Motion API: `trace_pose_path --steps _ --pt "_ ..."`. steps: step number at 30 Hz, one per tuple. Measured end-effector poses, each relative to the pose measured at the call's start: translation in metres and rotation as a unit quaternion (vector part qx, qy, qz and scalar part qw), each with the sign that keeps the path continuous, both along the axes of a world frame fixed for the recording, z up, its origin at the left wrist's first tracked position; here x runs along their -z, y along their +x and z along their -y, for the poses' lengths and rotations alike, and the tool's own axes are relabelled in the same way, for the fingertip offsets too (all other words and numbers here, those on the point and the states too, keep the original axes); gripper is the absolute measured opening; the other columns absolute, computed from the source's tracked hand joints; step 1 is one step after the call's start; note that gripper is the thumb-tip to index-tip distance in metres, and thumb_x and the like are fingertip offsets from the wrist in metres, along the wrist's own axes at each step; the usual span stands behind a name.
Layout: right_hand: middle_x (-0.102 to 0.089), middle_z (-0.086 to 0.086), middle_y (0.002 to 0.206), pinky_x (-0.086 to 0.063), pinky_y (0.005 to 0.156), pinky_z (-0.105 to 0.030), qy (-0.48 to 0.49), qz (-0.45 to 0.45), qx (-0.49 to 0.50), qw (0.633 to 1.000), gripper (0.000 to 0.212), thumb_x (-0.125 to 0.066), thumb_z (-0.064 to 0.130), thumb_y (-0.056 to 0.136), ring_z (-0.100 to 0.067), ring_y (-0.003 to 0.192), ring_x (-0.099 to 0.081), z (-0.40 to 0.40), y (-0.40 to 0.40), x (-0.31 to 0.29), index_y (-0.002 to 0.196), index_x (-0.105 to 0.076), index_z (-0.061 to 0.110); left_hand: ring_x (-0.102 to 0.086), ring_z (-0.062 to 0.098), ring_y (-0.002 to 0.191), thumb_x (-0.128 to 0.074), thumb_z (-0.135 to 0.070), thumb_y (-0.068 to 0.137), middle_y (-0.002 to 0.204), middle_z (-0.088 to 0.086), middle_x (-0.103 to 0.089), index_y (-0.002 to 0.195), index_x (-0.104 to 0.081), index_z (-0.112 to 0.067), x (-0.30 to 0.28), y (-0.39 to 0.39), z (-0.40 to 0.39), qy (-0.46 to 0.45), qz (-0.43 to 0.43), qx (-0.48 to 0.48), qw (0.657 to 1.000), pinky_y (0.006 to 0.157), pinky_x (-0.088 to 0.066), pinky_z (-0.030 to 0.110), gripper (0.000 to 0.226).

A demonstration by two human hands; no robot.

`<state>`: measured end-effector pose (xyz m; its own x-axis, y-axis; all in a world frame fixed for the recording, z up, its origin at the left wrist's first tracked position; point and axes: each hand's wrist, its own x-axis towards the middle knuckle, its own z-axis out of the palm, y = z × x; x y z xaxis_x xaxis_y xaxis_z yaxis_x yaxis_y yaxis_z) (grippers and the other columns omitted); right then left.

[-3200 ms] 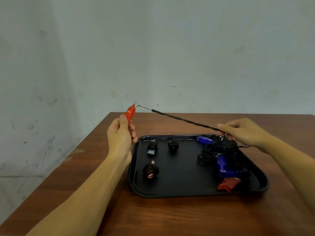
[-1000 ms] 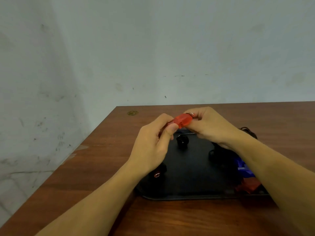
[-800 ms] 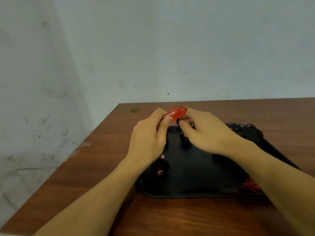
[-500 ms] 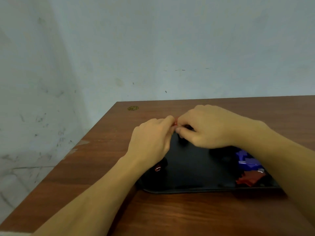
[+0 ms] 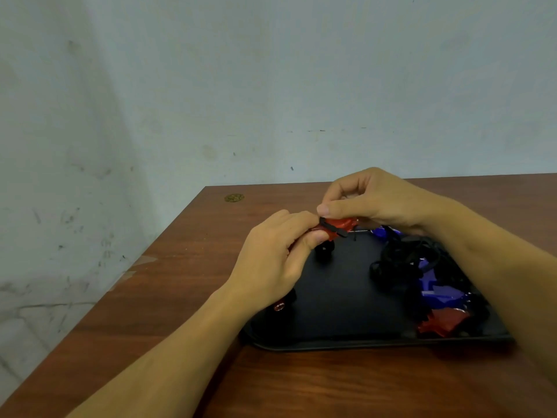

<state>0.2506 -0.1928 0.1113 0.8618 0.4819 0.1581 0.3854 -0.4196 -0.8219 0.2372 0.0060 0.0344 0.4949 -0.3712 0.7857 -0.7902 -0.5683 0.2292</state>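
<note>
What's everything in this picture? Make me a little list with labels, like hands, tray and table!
left hand: pinches the red plastic piece from the left
right hand: pinches the same piece from the right, thumb on top
red plastic piece: held above the tray, with a black strap lying across it
tray: black, on the table; holds a tangle of black cords, blue pieces, another red piece and a black knob
table: brown wood, with a small brass disc near its far corner
</note>
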Motion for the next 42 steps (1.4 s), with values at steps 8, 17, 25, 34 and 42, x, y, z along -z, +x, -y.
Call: trace_pose_path --steps 8,17,25,34,42 --pt "-0.055 0.001 0.064 -0.016 0.05 -0.026 0.039 -0.097 -0.036 0.994 0.042 -0.072 0.051 0.067 -0.012 0.056 -0.034 -0.005 0.011 0.003 0.086 -0.072 0.014 -0.057 0.019 0.074 -0.05 -0.031 0.101 0.083 -0.001 -0.064 0.106 -0.068 -0.01 0.003 0.001 0.002 -0.06 -0.011 0.016 0.998 0.064 -0.047 0.038 0.027" --pt "-0.066 0.001 0.072 -0.021 0.044 -0.021 0.159 -0.15 -0.022 0.976 0.027 -0.054 0.031 0.094 -0.007 0.055 -0.049 -0.005 0.013 0.004 0.085 -0.071 0.012 -0.058 0.007 0.073 -0.053 -0.028 0.101 0.083 -0.016 -0.063 0.113 -0.067 -0.015 -0.002 -0.003 0.004 -0.097 -0.04 0.028 0.994 0.065 -0.044 0.018 0.022" --pt "-0.069 -0.005 0.075 -0.032 0.064 -0.027 0.217 -0.139 -0.062 0.964 0.009 -0.068 0.019 0.083 -0.02 0.071 -0.054 -0.013 0.02 0.008 0.082 -0.077 0.017 -0.055 0.011 0.062 -0.059 -0.021 0.097 0.077 -0.011 -0.064 0.112 -0.07 -0.025 -0.009 -0.012 0.009 -0.189 -0.114 0.111 0.969 0.057 -0.046 0.027 0.019" --pt "-0.061 0.002 0.067 -0.022 0.039 -0.015 0.295 -0.135 -0.024 0.946 0.01 -0.066 0.018 0.082 -0.008 0.054 -0.038 -0.034 0.017 0.021 0.075 -0.073 0.016 -0.051 0.009 0.055 -0.061 -0.027 0.094 0.061 -0.011 -0.058 0.102 -0.071 -0.03 -0.012 -0.012 0.007 -0.303 -0.14 0.109 0.936 0.052 -0.043 0.023 0.013" --pt "-0.063 0.0 0.071 -0.03 0.044 -0.016 0.149 -0.03 0.019 0.988 0.011 -0.069 0.026 0.089 -0.008 0.053 -0.041 -0.03 0.005 0.027 0.084 -0.074 0.018 -0.05 0.007 0.057 -0.061 -0.024 0.099 0.062 -0.011 -0.056 0.097 -0.07 -0.022 -0.011 0.001 -0.004 -0.329 -0.13 0.02 0.935 0.056 -0.04 0.02 0.01"
